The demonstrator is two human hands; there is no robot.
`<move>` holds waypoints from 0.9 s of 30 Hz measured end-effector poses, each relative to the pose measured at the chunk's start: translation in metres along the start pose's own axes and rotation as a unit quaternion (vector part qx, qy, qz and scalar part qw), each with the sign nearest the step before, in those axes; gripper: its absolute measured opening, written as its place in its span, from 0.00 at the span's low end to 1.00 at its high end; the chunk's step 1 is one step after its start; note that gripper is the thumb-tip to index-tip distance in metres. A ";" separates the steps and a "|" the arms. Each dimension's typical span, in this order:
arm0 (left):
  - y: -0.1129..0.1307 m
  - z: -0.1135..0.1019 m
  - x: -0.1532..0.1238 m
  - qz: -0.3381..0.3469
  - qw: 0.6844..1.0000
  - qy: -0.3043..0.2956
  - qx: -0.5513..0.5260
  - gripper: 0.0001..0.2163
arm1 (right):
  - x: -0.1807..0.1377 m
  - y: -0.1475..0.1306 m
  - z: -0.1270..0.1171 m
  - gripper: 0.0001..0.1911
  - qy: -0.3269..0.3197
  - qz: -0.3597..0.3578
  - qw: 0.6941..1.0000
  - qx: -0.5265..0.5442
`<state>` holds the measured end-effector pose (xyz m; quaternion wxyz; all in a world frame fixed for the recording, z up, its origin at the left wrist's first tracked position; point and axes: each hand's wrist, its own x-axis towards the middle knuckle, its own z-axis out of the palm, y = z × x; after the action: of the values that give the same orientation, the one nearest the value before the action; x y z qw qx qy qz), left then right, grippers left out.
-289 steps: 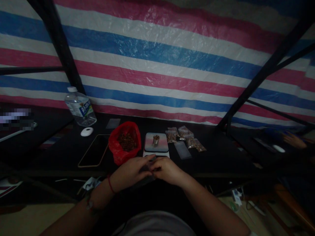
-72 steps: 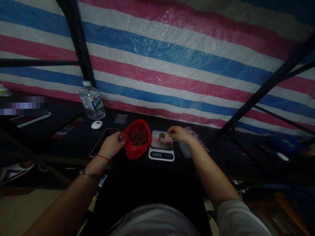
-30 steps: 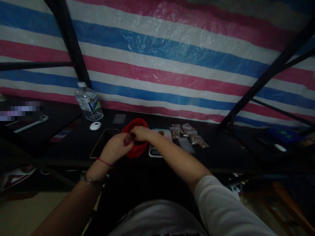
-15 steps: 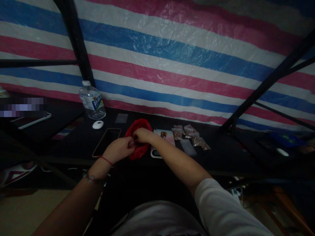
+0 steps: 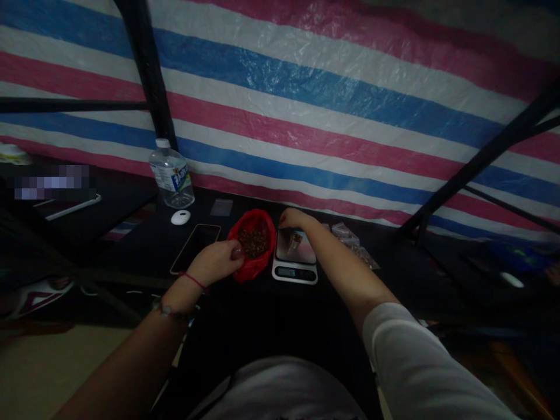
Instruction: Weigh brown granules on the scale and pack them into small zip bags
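A red plastic bag (image 5: pixel 268 256) stands with its mouth spread, holding many small brown pieces (image 5: pixel 254 242). My left hand (image 5: pixel 219 259) is closed on the bag's left rim. To the right of the bag is a digital kitchen scale (image 5: pixel 282 273) with a display at its front. On its shiny plate lies a small clear bag (image 5: pixel 294 244) with some brown pieces in it. My right hand (image 5: pixel 294 218) is over the scale's back left corner, fingers pinched together and pointing down. Whatever is between those fingertips is too small and dark to make out.
Filled small zip bags (image 5: pixel 347 236) lie right of the scale, partly behind my right forearm. A phone (image 5: pixel 195 248), a white mouse-like object (image 5: pixel 181 217), an empty zip bag (image 5: pixel 221 207) and a clear plastic bottle (image 5: pixel 172 178) are on the left. Black metal bars (image 5: pixel 151 76) frame the table.
My right hand has come out of the red bag and moved right, over the scale. The bag's contents and the scale's front now show. My left hand stays at the rim.
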<state>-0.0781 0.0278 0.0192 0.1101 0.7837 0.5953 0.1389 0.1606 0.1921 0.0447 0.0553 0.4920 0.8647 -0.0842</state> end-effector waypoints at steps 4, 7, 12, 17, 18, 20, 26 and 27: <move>-0.001 0.000 0.000 0.003 1.000 -0.002 0.001 0.09 | 0.000 0.003 0.000 0.10 0.010 0.001 1.000 0.013; -0.003 0.001 0.002 0.005 1.000 -0.007 -0.002 0.10 | -0.013 0.010 -0.008 0.11 0.032 0.006 0.999 0.029; -0.006 0.003 0.003 0.008 1.000 -0.007 -0.004 0.09 | -0.056 0.021 -0.017 0.09 0.087 0.011 0.992 0.086; -0.004 0.004 0.002 0.021 1.000 -0.006 -0.007 0.09 | -0.083 0.017 -0.011 0.07 0.073 -0.002 0.990 0.118; -0.004 0.004 0.001 0.022 1.000 -0.006 -0.004 0.09 | -0.084 0.017 -0.010 0.07 0.072 -0.007 0.990 0.120; -0.003 0.004 0.001 0.018 1.000 -0.007 0.003 0.09 | -0.087 0.017 -0.008 0.07 0.075 -0.011 0.989 0.128; -0.002 0.003 0.001 0.013 1.000 -0.010 0.008 0.09 | -0.108 0.024 -0.007 0.10 0.148 0.014 0.978 0.145; -0.002 0.003 0.001 0.013 1.000 -0.011 0.007 0.10 | -0.113 0.023 -0.005 0.10 0.151 0.013 0.978 0.143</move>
<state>-0.0783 0.0294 0.0156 0.1098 0.7935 0.5849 0.1274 0.2381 0.1098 0.0680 -0.1463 0.5133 0.8355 -0.1310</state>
